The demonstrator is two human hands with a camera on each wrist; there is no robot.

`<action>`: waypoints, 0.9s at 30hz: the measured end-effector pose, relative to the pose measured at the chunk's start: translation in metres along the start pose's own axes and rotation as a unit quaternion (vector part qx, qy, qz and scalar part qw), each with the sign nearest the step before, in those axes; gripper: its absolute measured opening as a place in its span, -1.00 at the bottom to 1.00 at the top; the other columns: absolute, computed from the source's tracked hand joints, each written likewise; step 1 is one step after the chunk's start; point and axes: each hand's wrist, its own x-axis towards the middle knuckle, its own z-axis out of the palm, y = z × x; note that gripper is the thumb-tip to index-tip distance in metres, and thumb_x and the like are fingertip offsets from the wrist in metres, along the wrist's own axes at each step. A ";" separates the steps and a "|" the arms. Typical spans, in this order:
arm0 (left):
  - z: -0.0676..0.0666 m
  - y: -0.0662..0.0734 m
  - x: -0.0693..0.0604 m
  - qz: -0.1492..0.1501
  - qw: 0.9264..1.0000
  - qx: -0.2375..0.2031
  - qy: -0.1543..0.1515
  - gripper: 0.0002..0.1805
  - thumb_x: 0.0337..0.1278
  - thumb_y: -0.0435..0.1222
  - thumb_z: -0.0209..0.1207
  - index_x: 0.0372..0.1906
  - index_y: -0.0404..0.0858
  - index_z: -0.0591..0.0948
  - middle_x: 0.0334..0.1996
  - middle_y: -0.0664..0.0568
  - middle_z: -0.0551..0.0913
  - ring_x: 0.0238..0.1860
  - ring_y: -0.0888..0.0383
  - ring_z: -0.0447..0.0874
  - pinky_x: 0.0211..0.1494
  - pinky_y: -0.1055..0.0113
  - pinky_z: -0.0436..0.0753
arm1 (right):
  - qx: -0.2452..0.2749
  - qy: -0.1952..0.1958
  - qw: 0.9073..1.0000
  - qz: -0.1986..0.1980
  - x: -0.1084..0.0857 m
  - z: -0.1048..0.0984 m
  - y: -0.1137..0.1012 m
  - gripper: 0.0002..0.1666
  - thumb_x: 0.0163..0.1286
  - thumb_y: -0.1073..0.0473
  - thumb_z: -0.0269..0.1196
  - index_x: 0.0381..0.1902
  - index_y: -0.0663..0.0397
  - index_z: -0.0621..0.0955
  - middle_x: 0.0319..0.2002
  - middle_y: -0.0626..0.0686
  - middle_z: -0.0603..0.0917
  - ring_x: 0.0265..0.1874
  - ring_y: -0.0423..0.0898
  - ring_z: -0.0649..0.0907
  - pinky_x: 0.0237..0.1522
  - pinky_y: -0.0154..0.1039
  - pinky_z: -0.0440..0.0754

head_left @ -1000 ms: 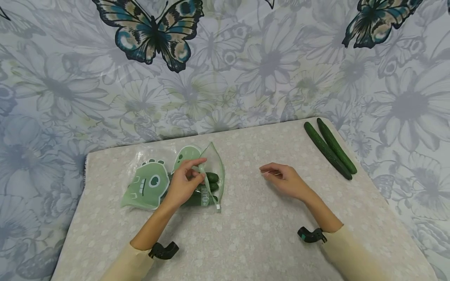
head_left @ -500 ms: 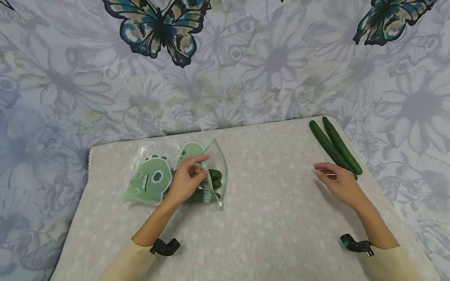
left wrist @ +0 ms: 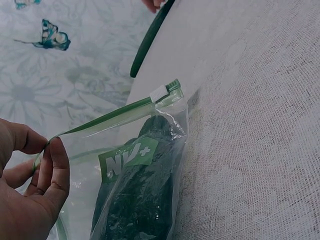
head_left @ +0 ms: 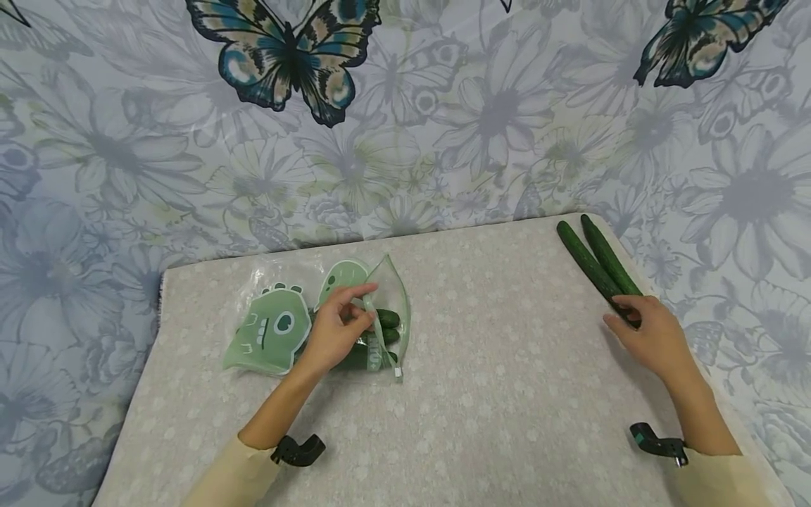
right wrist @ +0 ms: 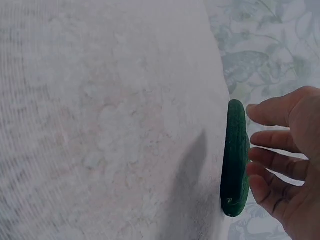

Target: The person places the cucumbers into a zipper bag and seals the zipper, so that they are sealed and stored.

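My R hand [head_left: 652, 338] moved, mid worktop [head_left: 481, 394] to loose cukes [head_left: 586, 259], far-R corner | fingers apart, no grip seen | L hand [head_left: 337, 331] pinching bag [head_left: 262, 336], nr far-L corner | cukes w/in reach, I'd say

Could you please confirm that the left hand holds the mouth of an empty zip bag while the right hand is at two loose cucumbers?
The zip bag is not empty: the head view shows green cucumbers inside it. The left hand does hold its mouth, and the right hand is at two loose cucumbers.
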 end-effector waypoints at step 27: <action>0.000 -0.003 0.001 0.010 1.000 0.003 0.003 -0.49 0.44 -0.40 0.30 0.42 -0.08 0.64 0.11 -0.19 0.51 -0.28 0.14 0.79 -0.17 0.37 0.72 | -0.052 -0.009 0.996 0.070 0.008 -0.004 0.024 -0.42 0.47 0.09 0.38 0.18 0.51 0.59 0.00 0.51 0.68 -0.08 0.43 0.69 -0.14 0.31 0.61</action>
